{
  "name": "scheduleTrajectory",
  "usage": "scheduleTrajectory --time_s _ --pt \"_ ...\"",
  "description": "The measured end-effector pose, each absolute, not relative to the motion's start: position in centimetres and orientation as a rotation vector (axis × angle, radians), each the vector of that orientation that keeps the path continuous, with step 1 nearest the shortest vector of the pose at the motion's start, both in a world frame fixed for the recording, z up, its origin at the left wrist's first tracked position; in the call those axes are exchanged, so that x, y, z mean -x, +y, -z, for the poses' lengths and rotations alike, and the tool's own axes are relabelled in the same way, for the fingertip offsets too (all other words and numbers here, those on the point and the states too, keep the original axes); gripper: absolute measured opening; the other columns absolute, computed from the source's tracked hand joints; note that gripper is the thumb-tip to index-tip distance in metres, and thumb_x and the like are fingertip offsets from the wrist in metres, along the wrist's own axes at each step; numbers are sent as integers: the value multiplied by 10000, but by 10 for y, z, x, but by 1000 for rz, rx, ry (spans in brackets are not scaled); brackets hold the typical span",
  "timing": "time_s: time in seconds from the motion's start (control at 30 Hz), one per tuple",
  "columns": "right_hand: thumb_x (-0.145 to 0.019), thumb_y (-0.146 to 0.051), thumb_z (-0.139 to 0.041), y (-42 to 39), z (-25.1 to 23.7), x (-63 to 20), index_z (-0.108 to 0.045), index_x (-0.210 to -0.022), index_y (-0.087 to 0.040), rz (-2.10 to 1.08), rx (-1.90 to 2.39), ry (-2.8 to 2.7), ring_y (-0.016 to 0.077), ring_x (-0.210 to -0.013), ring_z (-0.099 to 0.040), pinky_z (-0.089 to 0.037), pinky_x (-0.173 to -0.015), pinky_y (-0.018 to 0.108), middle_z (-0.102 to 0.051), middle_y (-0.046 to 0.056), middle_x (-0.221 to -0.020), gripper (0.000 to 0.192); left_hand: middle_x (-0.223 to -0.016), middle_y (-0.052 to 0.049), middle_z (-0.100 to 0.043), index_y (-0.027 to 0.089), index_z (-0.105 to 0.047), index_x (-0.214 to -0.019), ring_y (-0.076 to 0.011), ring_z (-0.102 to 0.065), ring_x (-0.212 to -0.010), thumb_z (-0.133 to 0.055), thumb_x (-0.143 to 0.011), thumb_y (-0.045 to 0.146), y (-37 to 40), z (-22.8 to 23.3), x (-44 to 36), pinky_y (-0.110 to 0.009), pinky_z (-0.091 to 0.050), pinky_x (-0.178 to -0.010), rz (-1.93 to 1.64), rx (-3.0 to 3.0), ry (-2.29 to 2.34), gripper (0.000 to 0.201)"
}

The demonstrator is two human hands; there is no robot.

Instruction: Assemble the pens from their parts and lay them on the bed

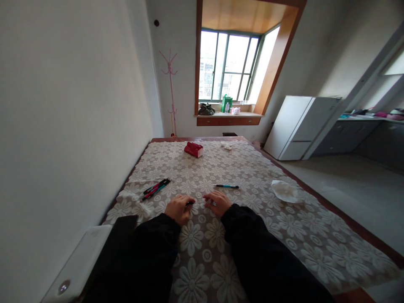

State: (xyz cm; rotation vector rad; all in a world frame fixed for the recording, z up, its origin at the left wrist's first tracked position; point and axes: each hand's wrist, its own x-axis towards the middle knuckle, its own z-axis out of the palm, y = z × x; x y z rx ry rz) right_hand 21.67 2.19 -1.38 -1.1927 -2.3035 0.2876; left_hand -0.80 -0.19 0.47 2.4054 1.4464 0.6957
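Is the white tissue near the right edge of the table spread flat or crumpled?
Crumpled: the white tissue sits bunched with raised folds on the lace tablecloth, well right of the teal pen.

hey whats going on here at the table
A person in black sleeves sits at a table covered with a lace flower cloth. The left hand is closed on a small dark object, too small to identify. The right hand rests on the cloth close by. A teal pen lies just beyond it, a bunch of pens to the left, and a crumpled tissue to the right.
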Motion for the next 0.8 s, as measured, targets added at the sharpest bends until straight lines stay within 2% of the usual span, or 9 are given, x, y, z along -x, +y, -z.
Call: scheduleTrajectory --time_s 0.1,0.27,0.37,0.43,0.5,0.6,0.8 --pt "-766 -176 -657 22 10 -222 -593 -1100 -214 -256 1160 -2255 194 -868 -582 -423 -821 315 -662 26 -922 342 -977 -6 -685 253 -652 -985 -185 -586 -951 -552 -777 127 -1 -3 9 -299 -450 -854 -718 -2407 1435 263" --pt "-709 -30 -564 27 11 -234 -598 -1110 -228 -114 1329 -2155 231 -1027 -520 -381 -894 354 -628 54 -1076 449 -983 -8 -685 245 -650 -983 -185 -585 -959 -555 -766 119 0 -3 10 -302 -449 -859 -729 -2400 1432 268" --pt "-748 -128 -616 30 17 -237 -650 -1012 -252 -78 1448 -2156 259 -1070 -496 -341 -906 405 -612 51 -1128 293 -987 -6 -688 246 -650 -983 -189 -586 -965 -552 -770 126 0 -3 10 -307 -449 -857 -727 -2390 1440 263" --pt "-778 -182 -624 30 20 -236 -666 -904 -247 -91 1456 -2175 249 -1046 -507 -325 -901 406 -622 44 -1092 148 -991 -5 -688 249 -650 -987 -189 -586 -967 -551 -775 134 0 -3 9 -306 -450 -858 -724 -2389 1443 261" --pt "-775 -178 -623 30 19 -236 -652 -852 -230 -96 1449 -2184 236 -1021 -515 -320 -897 393 -626 46 -1058 97 -990 -6 -687 252 -650 -992 -189 -586 -967 -549 -779 140 -1 -3 9 -303 -452 -854 -716 -2390 1450 261" --pt "-745 -139 -606 27 15 -233 -612 -851 -209 -115 1416 -2230 225 -965 -529 -334 -864 357 -629 48 -974 128 -986 -8 -686 255 -653 -992 -189 -587 -965 -546 -782 141 -1 -4 9 -301 -454 -848 -708 -2386 1462 262" --pt "-769 -105 -499 17 6 -226 -544 -914 -192 -226 1288 -2337 172 -760 -548 -363 -688 263 -614 33 -857 175 -987 -7 -683 253 -652 -989 -182 -581 -969 -549 -779 130 -3 -7 8 -295 -443 -865 -717 -2379 1462 264"
